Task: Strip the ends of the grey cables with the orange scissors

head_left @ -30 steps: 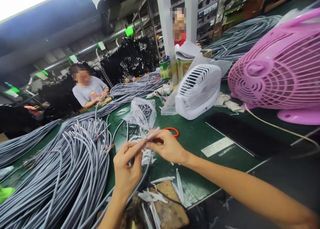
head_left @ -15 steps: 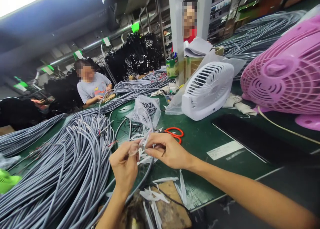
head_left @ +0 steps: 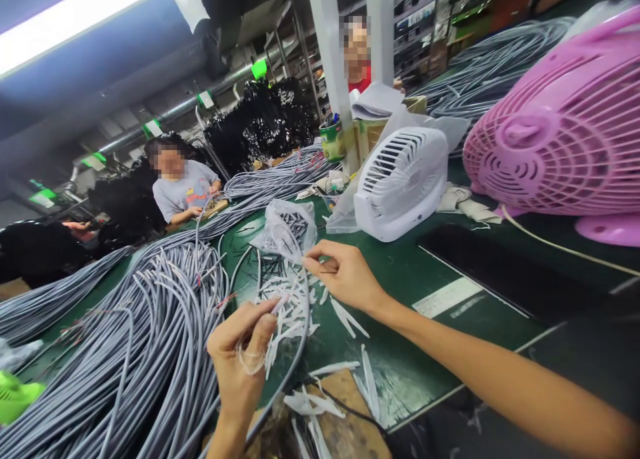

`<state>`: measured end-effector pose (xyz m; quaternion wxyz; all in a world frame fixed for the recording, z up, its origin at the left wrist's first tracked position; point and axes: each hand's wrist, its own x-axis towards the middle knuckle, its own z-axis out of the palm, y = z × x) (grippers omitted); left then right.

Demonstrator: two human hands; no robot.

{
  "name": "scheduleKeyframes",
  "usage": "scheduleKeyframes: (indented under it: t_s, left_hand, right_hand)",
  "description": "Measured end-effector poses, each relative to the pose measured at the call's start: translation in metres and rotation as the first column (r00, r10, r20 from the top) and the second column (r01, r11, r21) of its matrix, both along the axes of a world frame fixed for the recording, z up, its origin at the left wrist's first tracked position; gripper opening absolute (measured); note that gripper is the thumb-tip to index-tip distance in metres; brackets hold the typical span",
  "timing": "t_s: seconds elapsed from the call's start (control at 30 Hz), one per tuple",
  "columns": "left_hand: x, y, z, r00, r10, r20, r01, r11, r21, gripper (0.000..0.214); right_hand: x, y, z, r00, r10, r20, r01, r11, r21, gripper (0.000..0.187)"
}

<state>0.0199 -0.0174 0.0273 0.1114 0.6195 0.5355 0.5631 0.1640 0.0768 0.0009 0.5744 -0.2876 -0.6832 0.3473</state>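
My right hand [head_left: 343,272] is closed in a pinch at the upper end of a grey cable [head_left: 304,329]. From there the cable curves down past my left hand [head_left: 240,355] toward the bottom edge. The left fingers are pinched together, and a thin clear strip [head_left: 251,360] loops out from between them. White paper-like strips [head_left: 287,315] lie scattered on the table behind and between the hands. Just beyond my right fingertips stands a clear plastic bag [head_left: 285,225] with many small dark pieces inside.
A big bundle of grey cables [head_left: 145,339] covers the left side. To the right are a white fan [head_left: 400,185], a pink fan [head_left: 545,139] and a flat black panel [head_left: 500,272]. A brown block [head_left: 345,412] sits in front. Across the table, a person [head_left: 185,185] handles cable.
My hands were together at the cable and are now apart. The left moved down and toward me with the clear strip; the right moved slightly up. The scissors no longer show. The view shifted a little.
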Motion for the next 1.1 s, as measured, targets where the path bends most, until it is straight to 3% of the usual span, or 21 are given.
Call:
scheduleKeyframes:
  t_s: [0.13,0.2,0.4,0.47,0.6,0.7,0.77,0.87,0.97,1.03,1.07,1.1]
  left_hand:
    - [0.007,-0.003,0.003,0.998,0.005,-0.057,-0.006,1.000,-0.020,0.014]
    - [0.010,-0.004,0.003,0.998,0.020,-0.061,-0.022,0.999,-0.035,0.018]
    - [0.006,0.000,-0.001,0.970,-0.154,-0.187,0.150,0.988,-0.033,0.015]
    - [0.003,0.001,-0.002,0.966,-0.131,-0.224,0.138,0.990,0.014,0.014]
    - [0.000,0.003,-0.003,0.924,-0.010,-0.383,0.044,0.996,0.080,0.017]
    - [0.000,0.003,-0.005,0.841,-0.003,-0.541,0.070,0.992,0.103,0.021]
    - [0.000,0.003,-0.008,0.803,0.010,-0.596,0.093,0.986,0.141,0.023]
    - [0.000,0.002,-0.010,0.796,-0.007,-0.606,0.138,0.976,0.170,0.024]
    - [0.001,-0.001,-0.011,0.829,-0.048,-0.557,0.187,0.963,0.195,0.024]
    - [0.000,-0.002,-0.008,0.888,0.018,-0.459,0.099,0.968,0.231,0.020]
    - [0.000,-0.002,-0.006,0.918,0.066,-0.392,0.029,0.973,0.230,0.017]
    - [-0.001,-0.002,-0.003,0.939,0.100,-0.328,-0.033,0.978,0.205,0.015]
  right_hand:
    - [0.005,-0.013,0.007,0.941,0.318,-0.119,-0.319,0.948,0.014,0.030]
    - [0.006,-0.018,0.008,0.914,0.384,-0.134,-0.383,0.923,0.031,0.036]
    - [0.002,-0.019,0.006,0.922,0.379,-0.080,-0.384,0.922,-0.051,0.038]
    - [0.001,-0.020,0.006,0.924,0.381,-0.026,-0.382,0.923,-0.047,0.036]
    - [0.002,-0.025,0.004,0.954,0.295,0.054,-0.300,0.933,0.198,0.031]
    - [0.002,-0.026,0.003,0.975,0.218,0.055,-0.223,0.912,0.345,0.029]
    - [0.000,-0.025,0.002,0.981,0.183,0.064,-0.194,0.932,0.306,0.030]
    - [-0.006,-0.023,-0.001,0.973,0.209,0.097,-0.219,0.970,0.102,0.038]
    - [-0.014,-0.023,-0.008,0.910,0.386,0.154,-0.381,0.923,-0.060,0.041]
    - [-0.018,-0.024,-0.012,0.849,0.496,0.181,-0.488,0.868,-0.091,0.040]
    - [-0.018,-0.023,-0.012,0.847,0.504,0.172,-0.495,0.864,-0.091,0.039]
    - [-0.016,-0.022,-0.011,0.887,0.441,0.138,-0.431,0.897,-0.101,0.037]
